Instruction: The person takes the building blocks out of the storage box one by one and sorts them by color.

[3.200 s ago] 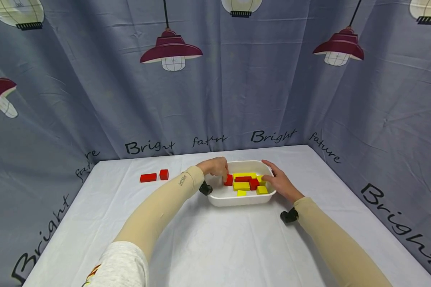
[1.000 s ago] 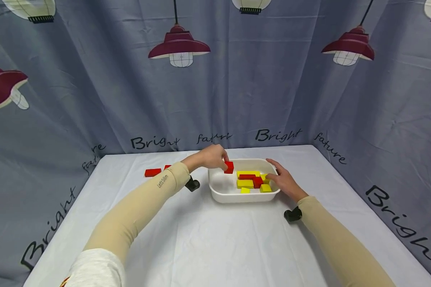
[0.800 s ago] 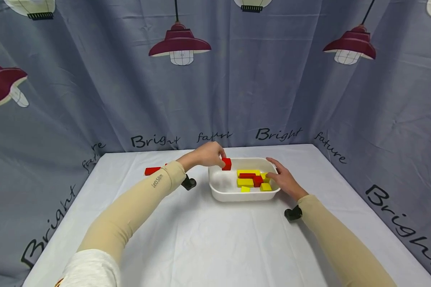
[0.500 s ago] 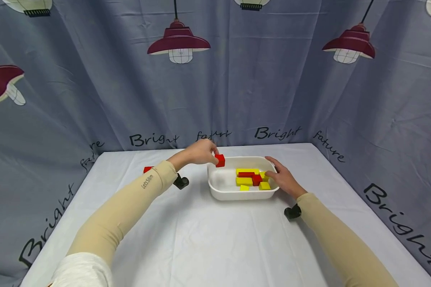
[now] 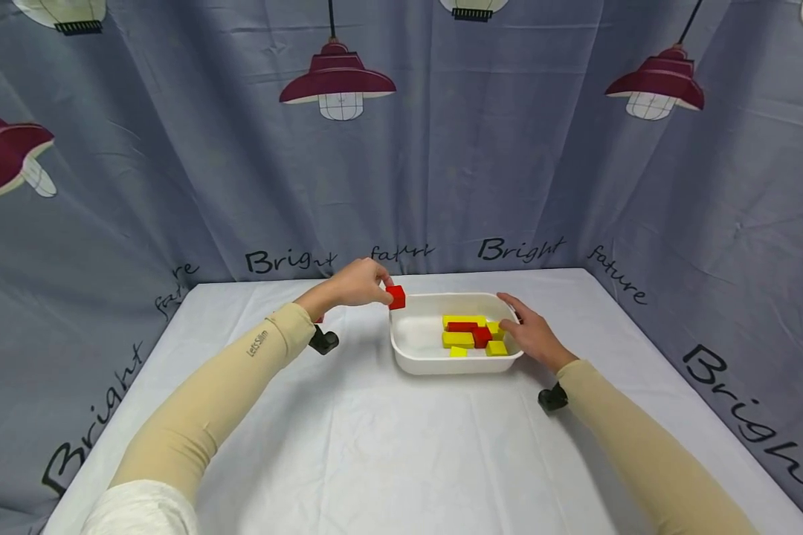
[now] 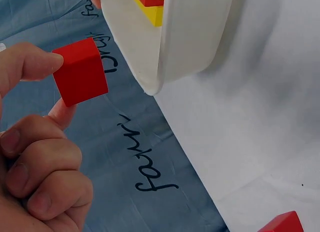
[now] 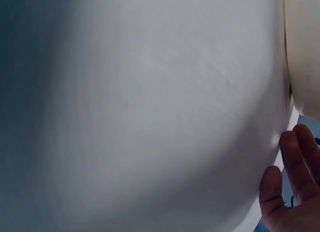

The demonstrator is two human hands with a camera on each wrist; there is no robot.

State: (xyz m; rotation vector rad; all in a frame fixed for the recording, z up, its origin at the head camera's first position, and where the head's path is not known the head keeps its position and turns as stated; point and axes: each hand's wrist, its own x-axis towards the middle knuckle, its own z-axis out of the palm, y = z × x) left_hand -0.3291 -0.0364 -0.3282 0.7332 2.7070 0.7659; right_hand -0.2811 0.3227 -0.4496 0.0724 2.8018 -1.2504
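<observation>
My left hand (image 5: 360,282) pinches a red cube-shaped block (image 5: 395,297) between thumb and index finger, at the left rim of the white tub (image 5: 455,365). In the left wrist view the red block (image 6: 81,72) shows beside the tub's end, the other fingers curled into the palm. My right hand (image 5: 537,340) holds the tub's right rim, thumb inside and fingers along the outside. Inside the tub, toward its right half, lie several yellow blocks (image 5: 458,339) and red blocks (image 5: 482,337). The right wrist view shows just part of the right hand (image 7: 295,187) near the tub.
Another red block (image 6: 282,223) lies on the white-covered table (image 5: 401,446) left of the tub, mostly hidden behind the left wrist in the head view. A patterned blue-grey curtain (image 5: 495,163) stands behind the table and along its sides.
My left hand has lifted the red block out of the tub and carried it left to the rim. The right hand has stayed on the tub's right side.
</observation>
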